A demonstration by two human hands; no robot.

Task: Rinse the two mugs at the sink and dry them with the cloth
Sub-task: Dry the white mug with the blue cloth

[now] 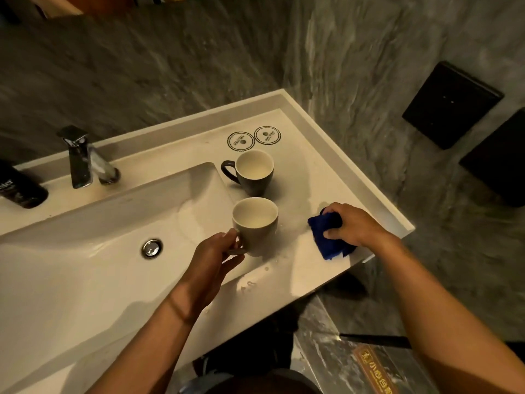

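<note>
White counter (326, 155): solid vanity top with a moulded sink (85, 251), wet patches near my hands.
Writing: black bottle (20, 189) by the chrome faucet (82, 160) reads "ster", rest hidden; two round coasters (253, 138), print too small to read.
Left hand (210, 257): my fingers curl round the handle of the pale mug (255, 223), upright on the counter.
Right hand (352, 223): clutching the blue cloth (326, 240) against the counter.
Dark mug (252, 173): upright behind the pale one.
Room: grey marbled wall (170, 66).

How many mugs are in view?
2. The light mug stands by the basin, its handle held by the left hand. The dark mug stands behind it.
</note>
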